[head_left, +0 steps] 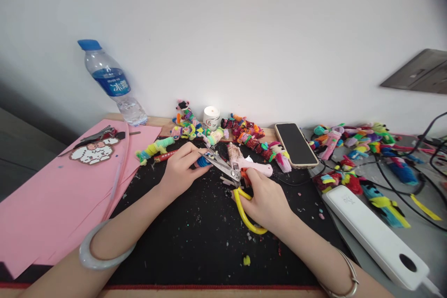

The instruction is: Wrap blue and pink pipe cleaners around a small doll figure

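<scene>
White wall backs our desk, whose middle is covered by a black mat (195, 237) littered with small clippings. Our left hand (179, 167) pinches a small blue fuzzy piece (201, 162) between thumb and fingertips, holding it just off the mat so that its end meets the blades. Our right hand (267, 202) is closed through the yellow loops of the scissors (230, 178); the blades are slightly parted at the blue piece, angled up and to the left. Holding the piece low and close keeps it steady against the cut, as we judge it.

Just behind the scissors lies a pink glue gun (249, 164), touching or nearly touching our right knuckles. Finished fuzzy figures (244, 132) line the wall edge, with a small candle (211, 116) among them, a phone (295, 144) to the right and a water bottle (111, 84) to the left. Pink paper (52, 195) overlaps the mat's left edge; a white power strip (377, 237) and cables border its right. Open room remains on the near part of the mat, between our forearms.
</scene>
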The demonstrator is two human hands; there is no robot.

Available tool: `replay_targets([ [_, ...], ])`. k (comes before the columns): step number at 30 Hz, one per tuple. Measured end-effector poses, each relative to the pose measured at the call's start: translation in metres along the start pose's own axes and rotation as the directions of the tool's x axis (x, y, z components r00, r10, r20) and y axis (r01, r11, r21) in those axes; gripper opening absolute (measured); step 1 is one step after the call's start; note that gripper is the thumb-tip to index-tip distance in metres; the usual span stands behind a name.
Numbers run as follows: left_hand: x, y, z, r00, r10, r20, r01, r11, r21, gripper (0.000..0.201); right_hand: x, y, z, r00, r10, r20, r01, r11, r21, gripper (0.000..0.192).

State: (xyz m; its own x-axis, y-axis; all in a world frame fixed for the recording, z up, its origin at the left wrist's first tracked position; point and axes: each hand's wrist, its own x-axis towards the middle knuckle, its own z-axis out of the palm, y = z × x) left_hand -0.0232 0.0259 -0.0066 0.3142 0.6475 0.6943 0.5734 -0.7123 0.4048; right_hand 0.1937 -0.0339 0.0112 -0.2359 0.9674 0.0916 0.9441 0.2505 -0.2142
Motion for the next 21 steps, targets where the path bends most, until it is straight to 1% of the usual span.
replay_targets([
  [5,-0.0002,0.0012,-0.0007,1.0,0.007,-0.004,-0.007,1.0,0.014,0.011,-0.001,-0.0028,-0.001,1.0,0.021,0.012,-0.021,1.0,0.004,0.026],
  [10,-0.0008,0.002,-0.001,0.999,-0.023,0.022,0.023,0.999,0.025,0.006,-0.003,-0.0048,-0.002,0.999,0.032,0.04,-0.033,0.999,0.032,0.02],
  [15,-0.0007,0.0031,-0.0009,0.999,-0.039,0.018,0.039,0.999,0.037,0.008,-0.0033,-0.0052,-0.0013,0.998,0.042,0.051,-0.045,0.998,0.05,0.019],
  [21,-0.0006,0.0036,-0.0008,0.998,-0.055,0.016,0.055,0.998,0.032,0.008,-0.0027,-0.0044,-0.0003,0.998,0.042,0.038,-0.044,0.997,0.063,0.021],
])
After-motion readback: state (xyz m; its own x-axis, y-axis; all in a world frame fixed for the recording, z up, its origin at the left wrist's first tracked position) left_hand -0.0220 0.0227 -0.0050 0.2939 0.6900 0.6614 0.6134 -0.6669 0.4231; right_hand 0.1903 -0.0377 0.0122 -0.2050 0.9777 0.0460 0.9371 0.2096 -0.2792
